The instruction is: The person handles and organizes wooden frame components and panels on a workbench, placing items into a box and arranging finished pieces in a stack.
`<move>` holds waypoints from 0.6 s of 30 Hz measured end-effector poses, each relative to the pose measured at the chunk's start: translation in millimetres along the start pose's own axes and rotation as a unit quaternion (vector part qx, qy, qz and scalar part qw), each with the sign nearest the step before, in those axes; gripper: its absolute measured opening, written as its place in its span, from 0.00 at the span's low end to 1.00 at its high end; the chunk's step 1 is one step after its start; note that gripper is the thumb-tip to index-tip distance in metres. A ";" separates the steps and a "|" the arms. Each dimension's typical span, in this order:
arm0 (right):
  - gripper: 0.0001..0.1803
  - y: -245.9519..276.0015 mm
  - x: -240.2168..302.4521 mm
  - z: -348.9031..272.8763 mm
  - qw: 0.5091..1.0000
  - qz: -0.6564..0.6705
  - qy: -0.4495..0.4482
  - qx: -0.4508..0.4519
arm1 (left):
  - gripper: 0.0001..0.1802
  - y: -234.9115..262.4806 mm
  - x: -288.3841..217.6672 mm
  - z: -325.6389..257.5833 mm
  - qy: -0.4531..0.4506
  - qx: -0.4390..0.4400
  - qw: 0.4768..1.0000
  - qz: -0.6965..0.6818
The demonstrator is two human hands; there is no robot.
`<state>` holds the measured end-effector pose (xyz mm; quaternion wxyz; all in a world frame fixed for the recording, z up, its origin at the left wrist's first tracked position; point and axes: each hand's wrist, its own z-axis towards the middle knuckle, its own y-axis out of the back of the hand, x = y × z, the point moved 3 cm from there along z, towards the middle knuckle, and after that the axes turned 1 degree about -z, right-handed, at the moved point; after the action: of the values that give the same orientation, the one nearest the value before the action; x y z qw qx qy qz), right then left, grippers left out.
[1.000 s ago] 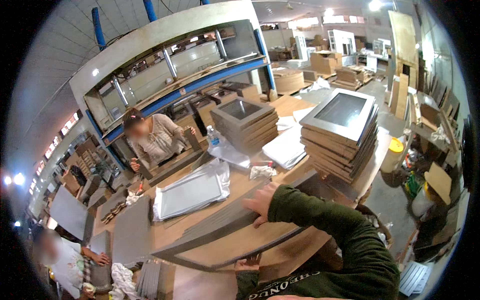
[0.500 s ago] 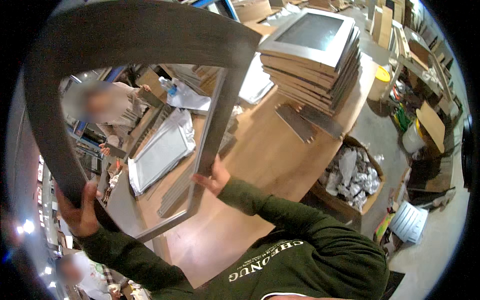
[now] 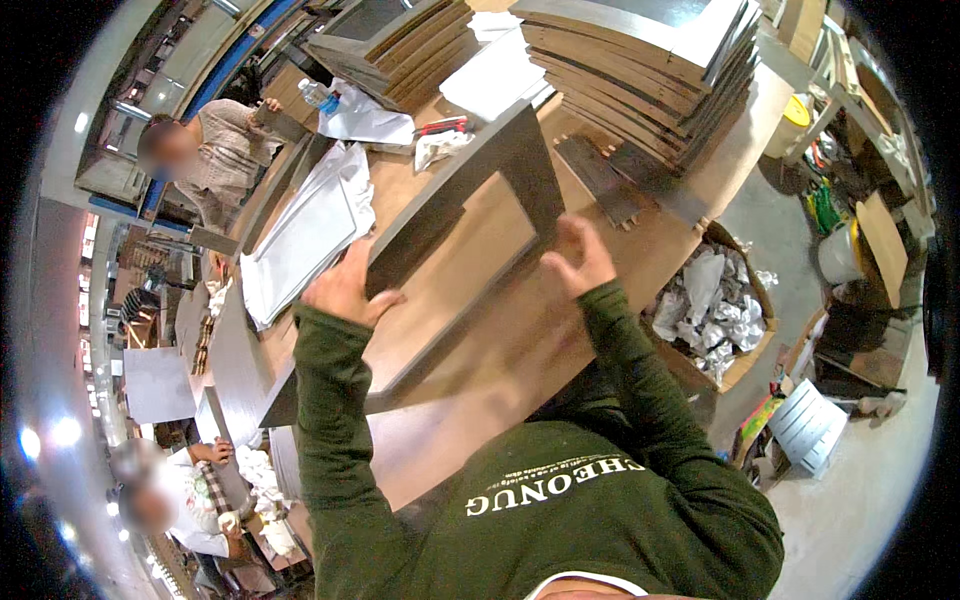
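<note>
A dark grey rectangular wooden frame is tilted above the worktable, its bare wood top showing through the opening. My left hand is on the frame's left part, thumb stretched inward and fingers at the rail. At the right end, my right hand has its thumb and fingers about the corner, some fingertips hidden against it. Beyond the frame lie white wrapped panels. A few dark wooden strips rest to its right.
Stacked framed panels rise at the far right of the worktable. A carton of crumpled wrapping stands by its right edge. Across the table a person holds a board; another person works at lower left.
The frame has come down from upright before me to a low tilt over the table. My right hand has moved right and up the picture, my left hand right and up too.
</note>
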<state>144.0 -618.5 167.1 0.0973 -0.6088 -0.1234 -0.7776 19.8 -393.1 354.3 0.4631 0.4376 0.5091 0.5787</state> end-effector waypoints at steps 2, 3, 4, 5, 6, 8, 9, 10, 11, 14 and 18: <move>0.42 12.9 -23.2 27.7 0.991 -0.098 0.040 -0.083 | 0.37 -5.5 25.3 -21.9 0.063 0.004 0.998 0.016; 0.42 8.5 -13.1 43.8 0.986 -0.120 0.087 -0.081 | 0.36 -7.4 31.0 -34.5 0.072 -0.017 0.997 0.010; 0.41 8.5 -3.4 56.0 0.976 -0.148 0.132 -0.087 | 0.35 -9.2 33.7 -41.6 0.072 -0.037 0.997 0.000; 0.39 -2.1 -16.7 71.4 0.998 -0.024 0.065 -0.004 | 0.34 -5.6 28.8 -47.4 0.075 -0.032 0.997 0.015; 0.37 -14.2 -28.2 78.1 0.992 0.099 -0.004 0.080 | 0.33 0.4 20.7 -52.7 0.078 -0.028 0.996 0.032; 0.36 -23.0 4.6 92.4 0.980 0.134 0.145 0.040 | 0.32 27.1 19.1 -57.4 0.037 -0.095 0.994 0.047; 0.36 -26.1 26.5 100.7 0.964 0.153 0.218 0.016 | 0.31 50.8 23.7 -67.0 -0.013 -0.160 0.986 0.047; 0.35 -24.9 48.9 106.2 0.944 0.166 0.286 -0.008 | 0.30 72.3 25.7 -74.4 -0.064 -0.220 0.972 0.043; 0.34 -21.2 79.4 113.6 0.943 0.164 0.288 -0.003 | 0.29 96.1 30.4 -77.1 -0.044 -0.229 0.972 0.018; 0.32 -8.8 191.6 118.9 0.942 0.175 0.283 0.054 | 0.27 170.0 16.9 -94.5 0.082 -0.265 0.957 -0.080; 0.29 -14.8 157.5 106.4 0.927 0.218 0.303 0.044 | 0.28 158.0 17.3 -97.3 0.155 -0.222 0.942 -0.199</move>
<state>200.0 -571.6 343.2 0.3239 -0.3512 0.0133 -0.8784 -92.9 -402.3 502.5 0.5698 0.1180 0.5099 0.6336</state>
